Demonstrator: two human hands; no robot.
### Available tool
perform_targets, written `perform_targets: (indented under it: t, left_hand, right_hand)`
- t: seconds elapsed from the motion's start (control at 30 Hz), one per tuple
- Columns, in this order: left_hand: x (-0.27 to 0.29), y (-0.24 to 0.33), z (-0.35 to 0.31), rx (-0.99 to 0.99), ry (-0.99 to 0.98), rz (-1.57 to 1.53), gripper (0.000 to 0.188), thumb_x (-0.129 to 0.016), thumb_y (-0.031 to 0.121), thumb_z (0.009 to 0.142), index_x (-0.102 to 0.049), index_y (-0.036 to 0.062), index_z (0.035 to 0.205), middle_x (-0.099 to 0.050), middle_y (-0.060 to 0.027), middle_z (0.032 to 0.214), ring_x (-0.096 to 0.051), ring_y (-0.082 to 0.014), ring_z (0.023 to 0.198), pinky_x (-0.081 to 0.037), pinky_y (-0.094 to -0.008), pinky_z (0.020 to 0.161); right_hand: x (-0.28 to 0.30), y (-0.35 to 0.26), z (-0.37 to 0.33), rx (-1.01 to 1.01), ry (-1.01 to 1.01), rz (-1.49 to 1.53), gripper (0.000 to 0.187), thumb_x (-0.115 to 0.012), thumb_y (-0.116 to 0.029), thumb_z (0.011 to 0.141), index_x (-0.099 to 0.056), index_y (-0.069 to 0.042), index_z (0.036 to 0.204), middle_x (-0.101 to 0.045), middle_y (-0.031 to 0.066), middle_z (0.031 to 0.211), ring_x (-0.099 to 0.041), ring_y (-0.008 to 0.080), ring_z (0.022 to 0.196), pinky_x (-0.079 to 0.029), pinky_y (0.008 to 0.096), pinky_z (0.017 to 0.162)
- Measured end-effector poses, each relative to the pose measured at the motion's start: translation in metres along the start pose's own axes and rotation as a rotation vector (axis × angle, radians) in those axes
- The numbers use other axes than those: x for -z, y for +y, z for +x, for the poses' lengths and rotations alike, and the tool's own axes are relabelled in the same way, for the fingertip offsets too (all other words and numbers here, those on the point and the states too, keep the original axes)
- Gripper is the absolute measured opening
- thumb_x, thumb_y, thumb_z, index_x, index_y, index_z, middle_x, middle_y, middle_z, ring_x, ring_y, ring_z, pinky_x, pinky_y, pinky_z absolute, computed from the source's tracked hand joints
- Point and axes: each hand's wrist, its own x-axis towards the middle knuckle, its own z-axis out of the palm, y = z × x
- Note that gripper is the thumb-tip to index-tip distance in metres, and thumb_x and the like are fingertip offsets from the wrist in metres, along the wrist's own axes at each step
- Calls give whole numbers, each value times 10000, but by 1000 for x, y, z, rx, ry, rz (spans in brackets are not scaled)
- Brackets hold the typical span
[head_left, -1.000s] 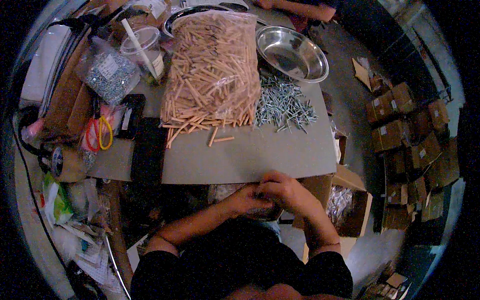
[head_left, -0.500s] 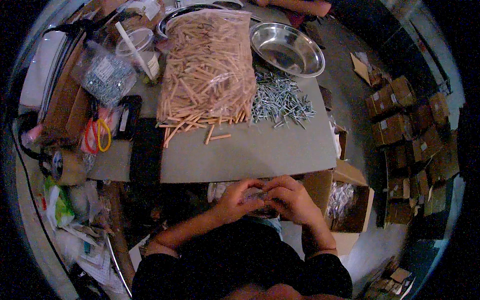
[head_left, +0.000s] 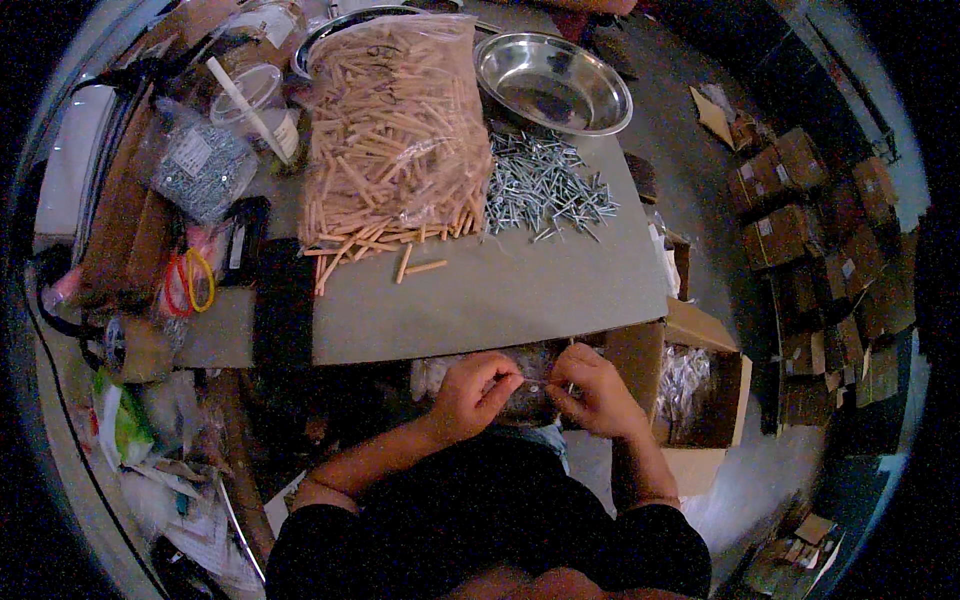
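In front of the table's near edge, my left hand [head_left: 478, 396] is closed in a pinch, fingertips turned toward the right. Across a small gap, my right hand [head_left: 600, 398] is also closed, thumb against fingers. Something small shows at the fingertips of each hand, too dim to make out. Below and behind the hands lies crumpled clear plastic [head_left: 532, 402]. Beyond them on the table [head_left: 480, 300] rests a large clear bag of wooden dowels [head_left: 395, 130], with several dowels loose at its mouth. A heap of silvery screws [head_left: 545, 185] lies to its right.
A steel bowl [head_left: 560, 85] stands behind the screws. An open cardboard box [head_left: 705, 395] holding clear plastic packets is by my right arm. On the left are a bag of small metal parts [head_left: 203, 165], a plastic cup [head_left: 250, 95] and scissors [head_left: 190, 280]. Cartons [head_left: 785, 235] are stacked at right.
My hands were together at the fingertips and have drawn apart, the right one moving rightward. The view has shifted slightly, so the table's things sit a little further left and up.
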Motion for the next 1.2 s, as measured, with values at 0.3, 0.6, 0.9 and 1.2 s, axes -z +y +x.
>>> perform_targets:
  t: [0.3, 0.6, 0.9, 1.2]
  left_hand:
    - [-48, -117, -28, -132, -359, 754, 309, -581, 253, 805, -592, 26, 1015, -528, -131, 1176, -458, -319, 1127, -422, -420, 925]
    - [-33, -111, -9, 187, -403, 397, 242, -637, 250, 771, -607, 33, 873, -608, -120, 983, -574, -285, 934, -458, -398, 841]
    - [-25, -143, -27, 537, -194, -477, 170, -658, 146, 792, -560, 79, 913, -597, -30, 873, -573, -147, 801, -486, -302, 654]
    - [-9, -108, -25, 639, -327, -723, 386, -706, 126, 744, -545, 84, 1092, -593, -36, 951, -559, -164, 837, -480, -290, 717]
  right_hand:
    - [83, 40, -107, -788, 290, -731, 153, -652, -93, 748, -537, -4, 797, -578, 152, 798, -554, 311, 684, -445, 384, 617]
    - [36, 16, -12, -422, 240, -482, 204, -668, -109, 748, -594, -26, 919, -593, 150, 833, -592, 316, 766, -487, 375, 691]
    - [-45, -5, 129, 82, -30, -304, 267, -572, -83, 778, -550, -56, 1043, -571, 148, 1038, -555, 361, 918, -469, 418, 807]
    - [-68, 13, 144, 88, 2, -413, 298, -524, -33, 729, -565, -59, 1023, -547, 164, 988, -538, 344, 925, -467, 396, 798]
